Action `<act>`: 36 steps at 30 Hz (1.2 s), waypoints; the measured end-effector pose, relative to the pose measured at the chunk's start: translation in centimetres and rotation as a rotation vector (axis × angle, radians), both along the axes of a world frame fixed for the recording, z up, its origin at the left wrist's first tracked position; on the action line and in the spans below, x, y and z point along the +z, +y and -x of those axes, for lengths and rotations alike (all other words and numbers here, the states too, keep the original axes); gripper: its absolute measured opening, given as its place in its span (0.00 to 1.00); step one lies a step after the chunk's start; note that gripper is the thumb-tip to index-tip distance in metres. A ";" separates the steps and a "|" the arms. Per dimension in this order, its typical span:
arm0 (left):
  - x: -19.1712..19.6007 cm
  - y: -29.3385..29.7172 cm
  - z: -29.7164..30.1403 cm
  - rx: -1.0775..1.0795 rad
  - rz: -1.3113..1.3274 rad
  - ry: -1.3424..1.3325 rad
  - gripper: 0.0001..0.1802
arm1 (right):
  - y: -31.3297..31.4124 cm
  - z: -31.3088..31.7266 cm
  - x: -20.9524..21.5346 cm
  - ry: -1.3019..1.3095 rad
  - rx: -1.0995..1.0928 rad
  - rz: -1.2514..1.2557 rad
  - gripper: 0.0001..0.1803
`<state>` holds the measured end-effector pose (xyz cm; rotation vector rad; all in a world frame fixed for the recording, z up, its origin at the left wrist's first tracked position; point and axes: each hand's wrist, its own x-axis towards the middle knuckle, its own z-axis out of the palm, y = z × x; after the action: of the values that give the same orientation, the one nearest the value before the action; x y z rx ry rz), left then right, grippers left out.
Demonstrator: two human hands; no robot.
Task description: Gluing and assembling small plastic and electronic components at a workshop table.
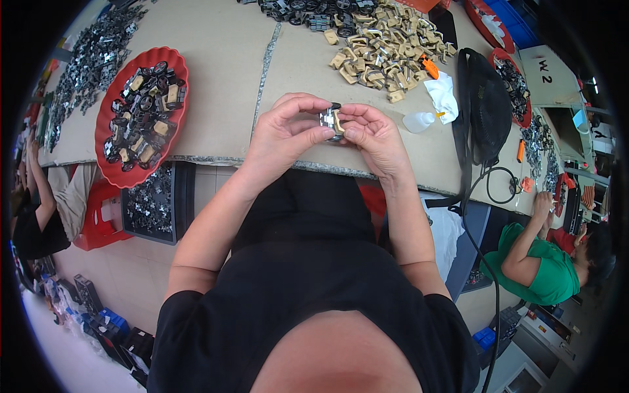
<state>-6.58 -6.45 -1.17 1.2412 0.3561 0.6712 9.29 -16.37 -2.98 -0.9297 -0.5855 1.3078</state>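
Observation:
Just past the near edge of the table, both my hands hold one small toy car (pixel 330 121) with silver, black and tan parts. My left hand (pixel 286 129) pinches its left side between thumb and fingers. From the other side, the thumb and fingers of my right hand (pixel 373 136) close on its tan part. Fingers hide much of the car. Beyond my hands lies a heap of tan plastic pieces (pixel 386 49), with black wheeled chassis (pixel 321 19) piled beside it. A red scalloped tray (pixel 105 124) to the left holds more black chassis and tan pieces.
Right of my hands are a small white bottle (pixel 419 121), a white tissue (pixel 443 98), an orange tool (pixel 430 67) and a black bag (pixel 485 105) with a hanging cord. Small metallic parts (pixel 98 59) cover the far left. A person in green (pixel 537 262) works at right.

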 end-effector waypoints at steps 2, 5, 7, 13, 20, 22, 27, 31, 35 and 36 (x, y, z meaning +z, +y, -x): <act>0.3 -0.3 -0.2 0.038 -0.003 0.015 0.17 | 0.0 0.0 -0.1 0.028 -0.002 -0.006 0.20; 0.3 -0.6 -0.4 0.073 -0.004 0.026 0.17 | 0.0 0.0 -0.4 0.042 -0.026 -0.022 0.20; 0.4 -0.8 -0.4 0.084 -0.001 0.038 0.17 | 0.1 0.0 -0.7 0.044 -0.035 -0.045 0.20; 0.6 -1.0 -0.4 0.101 -0.024 0.065 0.18 | 0.1 0.0 -0.4 0.089 -0.033 -0.015 0.20; 0.5 -1.1 -0.7 0.102 -0.004 0.065 0.17 | 0.1 -0.2 -0.2 0.117 -0.004 0.036 0.20; 0.4 -1.0 -0.7 0.103 0.004 0.066 0.17 | 0.1 -0.2 -0.5 0.074 -0.005 0.035 0.20; 0.2 -0.7 -0.5 0.087 0.032 0.061 0.16 | 0.4 0.1 -0.3 0.101 -0.051 0.010 0.20; 0.4 -0.7 -0.5 0.088 0.020 0.066 0.16 | 0.4 0.2 -0.4 0.082 -0.075 0.001 0.20; 0.4 -0.6 -0.5 0.084 0.010 0.080 0.16 | 0.5 0.4 -0.1 0.073 -0.085 0.020 0.20; 0.5 -0.6 -0.4 0.077 0.011 0.083 0.16 | 0.5 0.3 -0.1 0.065 -0.080 0.027 0.19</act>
<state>-6.14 -7.02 -0.70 1.2521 0.4785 0.6839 8.95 -15.90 -3.09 -0.9204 -0.4762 1.2718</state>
